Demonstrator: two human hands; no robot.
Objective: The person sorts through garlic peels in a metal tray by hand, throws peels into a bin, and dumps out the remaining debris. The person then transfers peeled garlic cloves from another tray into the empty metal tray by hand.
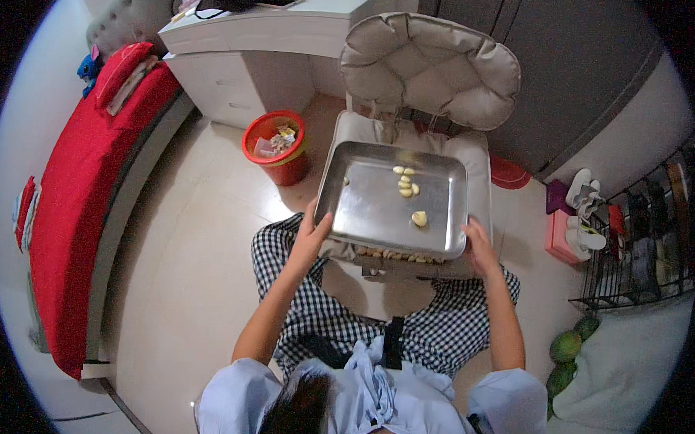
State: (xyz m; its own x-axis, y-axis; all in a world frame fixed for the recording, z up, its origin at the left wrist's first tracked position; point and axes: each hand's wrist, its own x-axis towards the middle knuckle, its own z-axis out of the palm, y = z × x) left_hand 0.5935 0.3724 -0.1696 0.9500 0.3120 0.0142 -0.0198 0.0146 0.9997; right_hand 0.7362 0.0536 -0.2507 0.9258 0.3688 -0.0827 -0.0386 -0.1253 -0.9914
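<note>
A shallow rectangular metal tray (pixel 367 210) rests over the seat of a padded beige chair (pixel 429 71) in front of me. My left hand (pixel 310 235) grips its near left corner, fingers closed round the rim. On the opposite side, my right hand (pixel 480 246) is closed on the near right corner. Several pale peeled garlic cloves (pixel 405 184) lie in a cluster near the tray's middle. Closer to me sits a larger yellowish piece (pixel 418 219), perhaps a part of a garlic bulb. A tiny bit (pixel 346 181) lies by the left wall.
Brownish lumps (pixel 400 255) show under the tray's near edge. Left of the chair stands a red bin (pixel 284 169) with waste, by a white desk (pixel 222 86). A red-covered bed (pixel 96 193) lies far left. A black rack (pixel 645 250), shoes (pixel 584 191) and green round fruit (pixel 565 347) are at right.
</note>
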